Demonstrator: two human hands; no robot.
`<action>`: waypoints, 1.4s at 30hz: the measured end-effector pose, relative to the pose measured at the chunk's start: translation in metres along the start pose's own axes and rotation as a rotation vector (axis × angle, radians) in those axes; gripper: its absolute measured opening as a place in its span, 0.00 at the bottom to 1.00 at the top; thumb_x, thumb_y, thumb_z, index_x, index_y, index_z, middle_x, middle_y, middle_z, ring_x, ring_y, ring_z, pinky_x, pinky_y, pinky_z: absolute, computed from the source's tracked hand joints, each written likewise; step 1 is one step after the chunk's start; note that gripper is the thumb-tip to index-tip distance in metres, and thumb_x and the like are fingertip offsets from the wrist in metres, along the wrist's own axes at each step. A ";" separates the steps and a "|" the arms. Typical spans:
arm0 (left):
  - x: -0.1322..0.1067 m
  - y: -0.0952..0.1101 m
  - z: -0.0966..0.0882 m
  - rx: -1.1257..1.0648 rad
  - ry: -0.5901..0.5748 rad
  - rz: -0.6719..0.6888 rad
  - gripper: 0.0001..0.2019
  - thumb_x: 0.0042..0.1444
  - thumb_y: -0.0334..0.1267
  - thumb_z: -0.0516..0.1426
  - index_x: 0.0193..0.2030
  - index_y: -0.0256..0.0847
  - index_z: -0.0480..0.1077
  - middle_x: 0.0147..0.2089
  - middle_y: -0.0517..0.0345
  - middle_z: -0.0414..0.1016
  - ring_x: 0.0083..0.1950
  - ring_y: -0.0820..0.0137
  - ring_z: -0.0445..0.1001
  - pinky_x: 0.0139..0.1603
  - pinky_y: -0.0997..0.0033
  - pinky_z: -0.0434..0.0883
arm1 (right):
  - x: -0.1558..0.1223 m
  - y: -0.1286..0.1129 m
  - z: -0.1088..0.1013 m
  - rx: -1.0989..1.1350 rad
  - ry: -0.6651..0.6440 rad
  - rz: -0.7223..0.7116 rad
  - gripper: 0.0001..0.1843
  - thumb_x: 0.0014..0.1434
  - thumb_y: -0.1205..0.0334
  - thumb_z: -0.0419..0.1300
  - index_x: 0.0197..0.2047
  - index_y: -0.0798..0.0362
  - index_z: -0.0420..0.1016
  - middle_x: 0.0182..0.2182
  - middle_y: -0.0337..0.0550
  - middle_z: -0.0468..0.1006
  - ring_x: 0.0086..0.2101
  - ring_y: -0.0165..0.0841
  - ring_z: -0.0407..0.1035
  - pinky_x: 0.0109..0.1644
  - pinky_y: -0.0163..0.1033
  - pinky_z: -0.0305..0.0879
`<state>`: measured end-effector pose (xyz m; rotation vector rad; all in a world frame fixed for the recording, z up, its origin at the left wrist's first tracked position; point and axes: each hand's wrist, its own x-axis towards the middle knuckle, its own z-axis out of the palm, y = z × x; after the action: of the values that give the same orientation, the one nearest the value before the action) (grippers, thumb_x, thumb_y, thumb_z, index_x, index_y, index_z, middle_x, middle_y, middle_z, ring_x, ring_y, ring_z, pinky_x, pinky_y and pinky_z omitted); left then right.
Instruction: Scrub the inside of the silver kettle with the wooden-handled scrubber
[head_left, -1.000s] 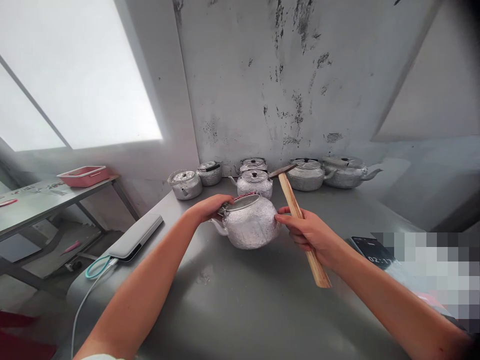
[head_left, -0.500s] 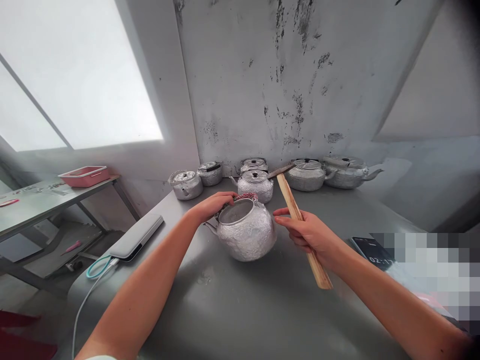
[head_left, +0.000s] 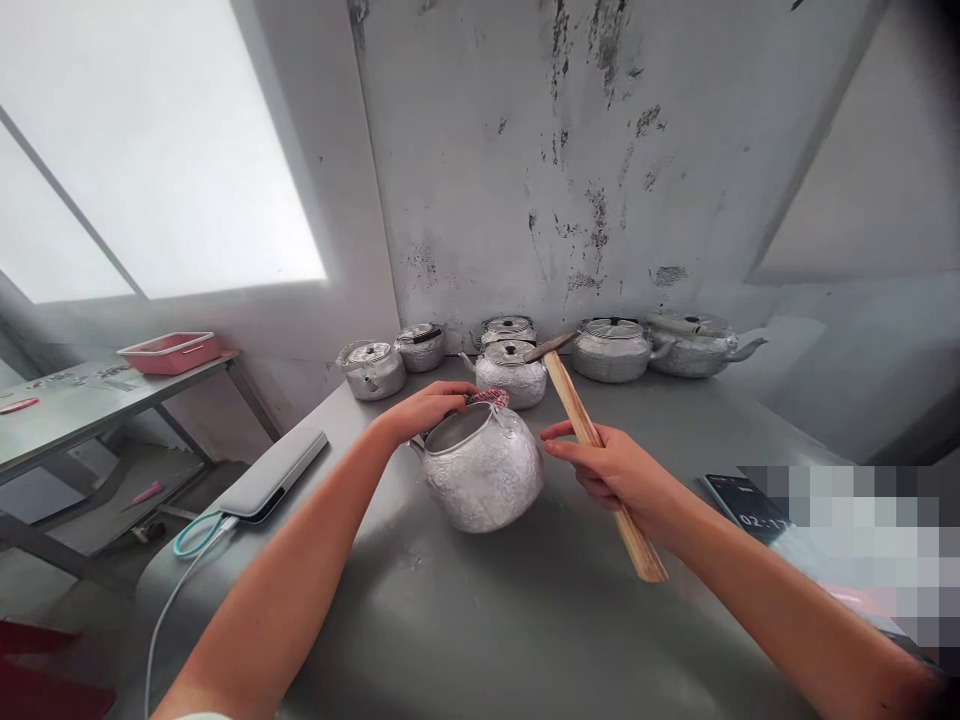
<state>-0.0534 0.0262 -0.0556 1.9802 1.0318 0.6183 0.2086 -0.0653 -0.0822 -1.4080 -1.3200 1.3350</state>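
A lidless silver kettle (head_left: 484,470) with a hammered surface rests tilted on the grey metal table (head_left: 487,620), its open mouth turned toward me. My left hand (head_left: 424,408) grips its rim at the back, beside a red-wrapped handle (head_left: 487,397). My right hand (head_left: 615,468) is closed round the wooden shaft of a hammer (head_left: 592,440), just right of the kettle and not touching it. The hammer's metal head (head_left: 547,347) points up and away, toward the back row.
Several lidded silver kettles (head_left: 615,348) line the stained back wall. A grey power bank (head_left: 266,475) with a teal cable lies at the table's left edge. A phone (head_left: 739,498) lies at the right. A side table with a pink tray (head_left: 171,352) stands at left.
The kettle has tipped and turned under my left hand, so its open mouth now faces me more, and it sits slightly lower and to the left. The hammer has leaned a little to the left.
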 end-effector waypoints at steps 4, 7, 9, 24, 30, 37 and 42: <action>0.003 -0.007 -0.002 -0.003 0.002 0.022 0.20 0.51 0.37 0.52 0.50 0.43 0.76 0.46 0.59 0.77 0.45 0.63 0.72 0.42 0.69 0.67 | 0.001 -0.001 0.001 0.000 -0.002 0.003 0.19 0.57 0.50 0.65 0.48 0.51 0.72 0.15 0.23 0.47 0.18 0.23 0.40 0.18 0.33 0.37; 0.005 -0.011 -0.003 -0.026 -0.016 0.045 0.22 0.51 0.36 0.51 0.52 0.44 0.75 0.49 0.59 0.77 0.48 0.62 0.73 0.45 0.68 0.68 | 0.002 0.000 0.001 -0.003 -0.005 0.009 0.19 0.57 0.50 0.65 0.47 0.51 0.72 0.15 0.23 0.47 0.18 0.23 0.40 0.18 0.33 0.36; 0.004 -0.011 -0.004 -0.047 -0.047 0.068 0.22 0.51 0.35 0.52 0.52 0.43 0.76 0.53 0.58 0.77 0.52 0.61 0.72 0.50 0.67 0.69 | 0.004 0.001 0.001 -0.005 -0.006 0.009 0.18 0.57 0.50 0.65 0.47 0.51 0.72 0.15 0.23 0.47 0.18 0.23 0.40 0.18 0.33 0.36; 0.006 -0.013 0.000 0.025 0.059 0.199 0.21 0.50 0.32 0.63 0.52 0.41 0.74 0.45 0.54 0.78 0.45 0.66 0.76 0.43 0.69 0.71 | 0.002 -0.002 0.001 -0.007 -0.008 0.024 0.20 0.56 0.51 0.65 0.49 0.52 0.73 0.15 0.23 0.48 0.18 0.23 0.39 0.19 0.33 0.35; 0.012 -0.012 0.009 0.065 0.190 0.326 0.23 0.46 0.27 0.63 0.52 0.40 0.73 0.49 0.53 0.78 0.50 0.63 0.76 0.52 0.65 0.71 | 0.002 -0.003 0.001 -0.060 0.002 0.040 0.22 0.54 0.50 0.67 0.48 0.52 0.74 0.14 0.24 0.49 0.18 0.23 0.40 0.18 0.32 0.36; 0.008 -0.001 0.011 0.180 0.353 0.414 0.25 0.43 0.26 0.66 0.51 0.42 0.75 0.53 0.52 0.72 0.54 0.60 0.72 0.58 0.60 0.67 | -0.001 -0.004 0.003 -0.102 -0.028 0.067 0.22 0.53 0.51 0.67 0.49 0.51 0.75 0.14 0.24 0.49 0.17 0.24 0.41 0.18 0.32 0.37; 0.005 0.005 0.010 0.122 0.382 0.455 0.12 0.50 0.34 0.66 0.43 0.41 0.76 0.45 0.55 0.71 0.45 0.65 0.72 0.48 0.67 0.70 | -0.003 -0.005 0.004 -0.103 -0.043 0.084 0.21 0.52 0.52 0.67 0.48 0.51 0.76 0.15 0.24 0.50 0.17 0.24 0.41 0.18 0.33 0.36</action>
<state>-0.0415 0.0245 -0.0569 2.2783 0.8486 1.2433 0.2040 -0.0683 -0.0772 -1.5273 -1.3888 1.3758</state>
